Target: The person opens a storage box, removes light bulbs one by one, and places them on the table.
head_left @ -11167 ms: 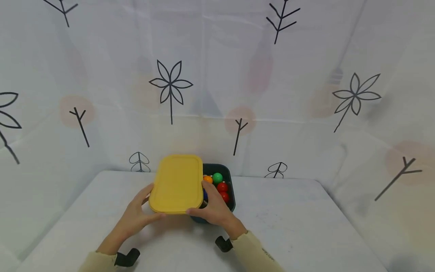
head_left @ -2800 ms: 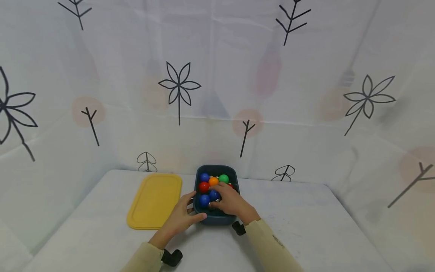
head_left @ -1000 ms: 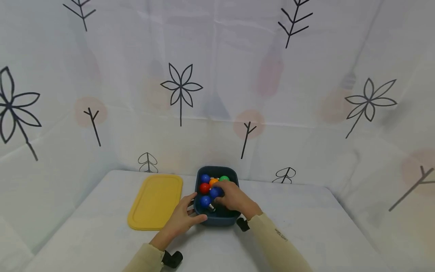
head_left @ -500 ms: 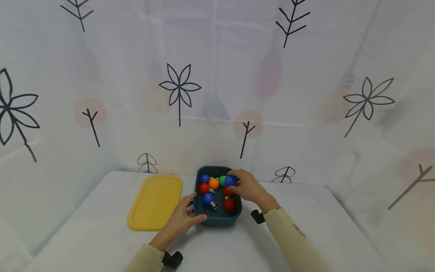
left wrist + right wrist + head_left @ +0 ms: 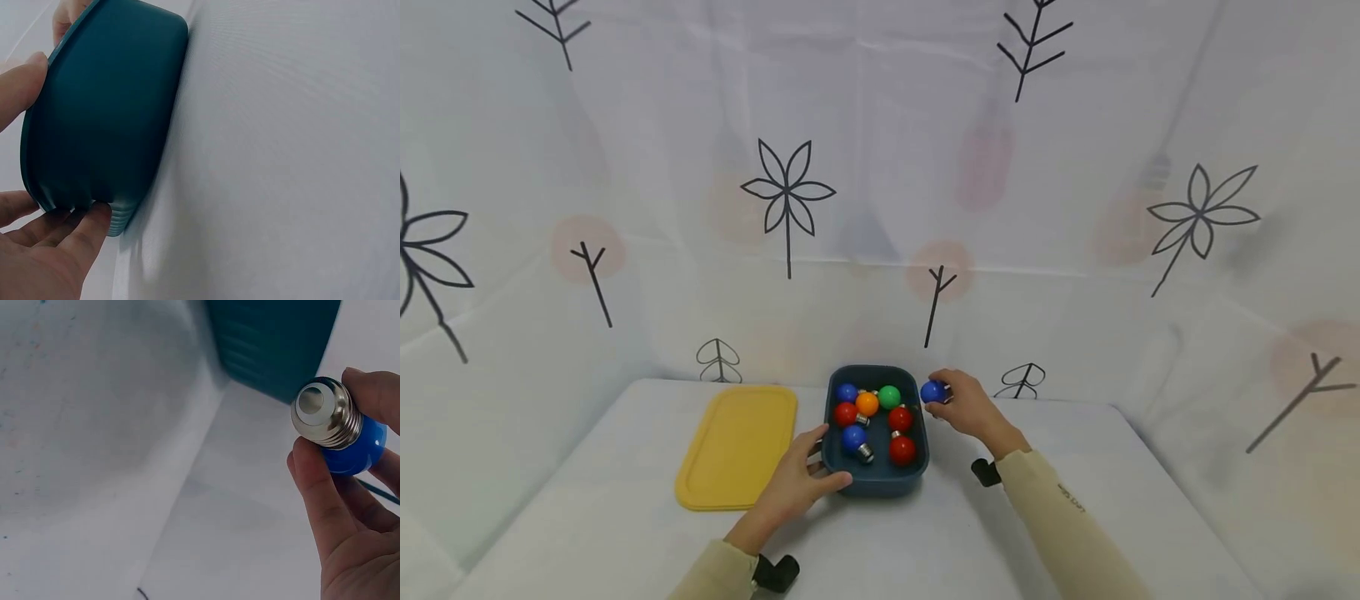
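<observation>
Between the thumb and fingers of my right hand [image 5: 970,407] is a blue light bulb [image 5: 933,392], lifted just past the right rim of a dark teal box [image 5: 880,486]. Its silver screw base [image 5: 322,412] faces the camera in the right wrist view. My left hand [image 5: 793,479] holds the box at its near left corner, thumb at the front rim and fingers against the left side. Inside lie more bulbs: a green bulb [image 5: 889,397], an orange bulb [image 5: 867,405], blue bulbs such as one blue bulb [image 5: 853,437], and red bulbs including one red bulb [image 5: 902,451].
A yellow lid [image 5: 737,447] lies flat on the white table [image 5: 1045,508], left of the box. Behind the table hangs a pale cloth [image 5: 865,208] printed with plants. A black wrist camera mount [image 5: 777,573] sits below the left hand.
The yellow lid, earlier in both hands, now lies on the table. My right hand took a blue bulb from the box and moved right over the rim with it. The left hand stays put lately.
</observation>
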Action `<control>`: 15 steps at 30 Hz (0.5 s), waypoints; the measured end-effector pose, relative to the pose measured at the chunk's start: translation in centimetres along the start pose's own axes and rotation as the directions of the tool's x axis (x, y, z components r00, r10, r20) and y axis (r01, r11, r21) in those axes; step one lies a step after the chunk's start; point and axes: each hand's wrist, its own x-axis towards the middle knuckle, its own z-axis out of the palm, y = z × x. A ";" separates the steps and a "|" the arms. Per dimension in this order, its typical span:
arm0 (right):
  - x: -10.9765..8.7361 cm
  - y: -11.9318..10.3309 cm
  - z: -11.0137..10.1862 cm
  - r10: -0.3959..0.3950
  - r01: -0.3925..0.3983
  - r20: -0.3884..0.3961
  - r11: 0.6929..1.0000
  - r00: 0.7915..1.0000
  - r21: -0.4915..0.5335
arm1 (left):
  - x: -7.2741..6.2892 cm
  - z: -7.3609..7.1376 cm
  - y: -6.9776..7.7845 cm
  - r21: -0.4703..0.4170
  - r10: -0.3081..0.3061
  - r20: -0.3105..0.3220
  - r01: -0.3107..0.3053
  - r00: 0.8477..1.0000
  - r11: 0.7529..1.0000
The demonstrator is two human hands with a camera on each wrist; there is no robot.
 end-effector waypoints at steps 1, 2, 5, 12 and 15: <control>0.0 0.2 0.1 0.006 -0.006 0.000 1.000 1.000 0.002 | 0.0 0.0 0.0 0.001 0.002 0.000 -0.002 1.000 1.000; -0.1 0.5 0.2 0.011 -0.011 0.001 1.000 1.000 0.000 | 0.0 0.0 0.0 0.000 0.001 0.000 -0.001 1.000 1.000; -0.1 1.1 0.4 0.033 -0.033 0.003 0.999 0.999 -0.004 | 0.0 0.0 -0.1 -0.002 0.005 -0.002 -0.005 1.000 1.000; -0.1 2.3 1.2 0.099 -0.099 0.026 0.995 0.995 -0.008 | 0.0 0.0 0.0 0.002 0.006 0.000 -0.006 1.000 1.000; 0.1 2.8 1.6 0.114 -0.113 0.035 0.994 0.993 -0.009 | 0.0 0.0 -0.1 -0.005 0.007 0.002 -0.007 1.000 1.000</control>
